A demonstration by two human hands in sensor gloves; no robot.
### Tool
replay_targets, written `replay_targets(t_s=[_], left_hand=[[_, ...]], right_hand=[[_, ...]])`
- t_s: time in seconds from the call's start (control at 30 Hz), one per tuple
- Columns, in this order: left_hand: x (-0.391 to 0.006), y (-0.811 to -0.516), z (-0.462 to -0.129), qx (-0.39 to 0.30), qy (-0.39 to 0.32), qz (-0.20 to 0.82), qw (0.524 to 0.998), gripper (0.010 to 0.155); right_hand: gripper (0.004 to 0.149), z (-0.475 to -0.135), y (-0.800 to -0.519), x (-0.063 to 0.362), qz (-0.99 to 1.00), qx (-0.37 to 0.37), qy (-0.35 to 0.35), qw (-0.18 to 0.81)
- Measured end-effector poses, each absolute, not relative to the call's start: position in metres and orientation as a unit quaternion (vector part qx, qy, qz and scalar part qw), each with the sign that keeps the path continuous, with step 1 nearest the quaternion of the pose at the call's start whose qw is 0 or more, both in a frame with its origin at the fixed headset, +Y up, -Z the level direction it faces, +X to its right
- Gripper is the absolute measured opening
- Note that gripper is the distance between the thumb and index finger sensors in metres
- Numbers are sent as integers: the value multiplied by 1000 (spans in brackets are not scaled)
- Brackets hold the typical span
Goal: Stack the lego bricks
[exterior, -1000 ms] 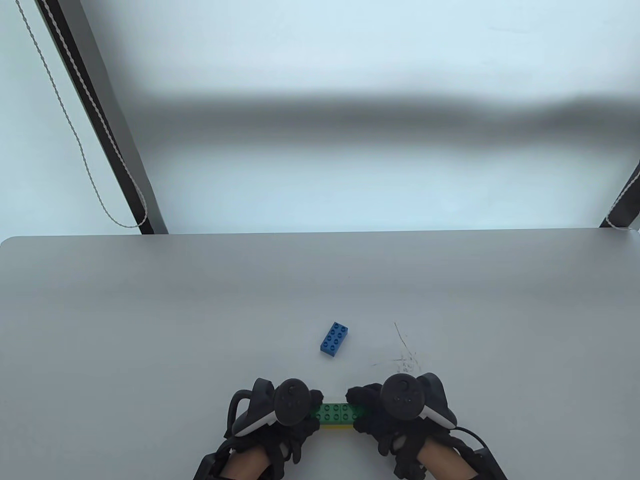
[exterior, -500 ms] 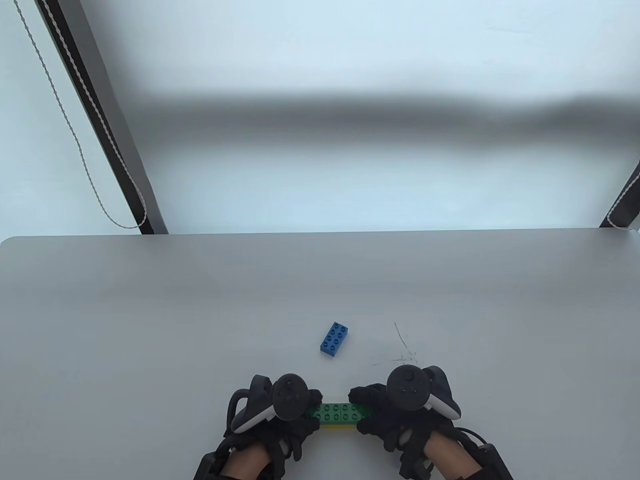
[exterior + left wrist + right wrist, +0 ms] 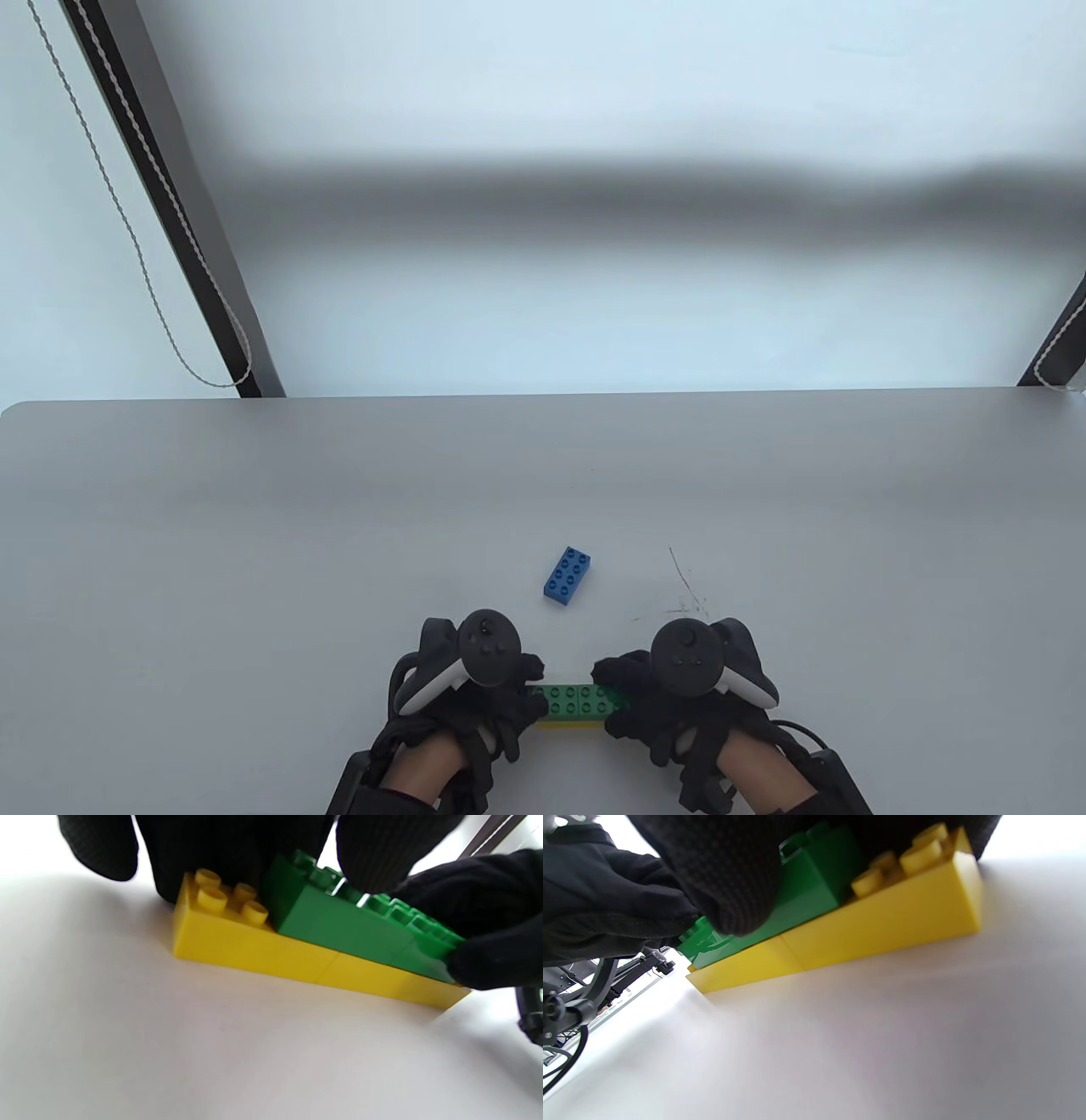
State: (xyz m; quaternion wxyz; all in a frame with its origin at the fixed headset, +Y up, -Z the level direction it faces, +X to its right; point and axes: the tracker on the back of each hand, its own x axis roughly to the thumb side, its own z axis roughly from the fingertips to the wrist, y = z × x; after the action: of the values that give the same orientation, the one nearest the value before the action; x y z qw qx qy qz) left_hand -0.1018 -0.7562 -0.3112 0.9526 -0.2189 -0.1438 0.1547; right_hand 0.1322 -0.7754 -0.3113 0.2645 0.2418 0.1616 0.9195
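Observation:
A stack of green bricks (image 3: 575, 701) on yellow bricks (image 3: 570, 724) lies on the table near its front edge. My left hand (image 3: 519, 692) holds its left end and my right hand (image 3: 618, 689) holds its right end. In the left wrist view the green layer (image 3: 339, 925) sits offset on the yellow row (image 3: 254, 946), leaving yellow studs bare. My left fingers (image 3: 373, 853) press on the green top. The right fingers (image 3: 488, 921) grip the green end. In the right wrist view my right fingers (image 3: 729, 870) cover the green layer (image 3: 810, 887) above the yellow row (image 3: 891, 921). A blue brick (image 3: 568, 576) lies loose, just beyond the hands.
The grey table (image 3: 254, 552) stretches wide to both sides and back to its far edge. Faint scratch marks (image 3: 683, 594) lie right of the blue brick. A black frame post with a cord (image 3: 170, 238) stands beyond the table's far left.
My left hand has shifted slightly away from me and tipped, its tracker now higher in the table view. The right hand and the brick stack have stayed in place.

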Motion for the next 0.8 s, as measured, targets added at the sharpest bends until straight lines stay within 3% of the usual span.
replay_targets(t_s=[0.43, 0.8], left_hand=[[-62, -736, -374, -220, -94, -1, 971, 67], [-39, -734, -423, -208, -28, -18, 978, 75]], right_hand=[[67, -316, -777, 136, 911, 244, 178, 279], [67, -317, -777, 136, 910, 253, 179, 276]])
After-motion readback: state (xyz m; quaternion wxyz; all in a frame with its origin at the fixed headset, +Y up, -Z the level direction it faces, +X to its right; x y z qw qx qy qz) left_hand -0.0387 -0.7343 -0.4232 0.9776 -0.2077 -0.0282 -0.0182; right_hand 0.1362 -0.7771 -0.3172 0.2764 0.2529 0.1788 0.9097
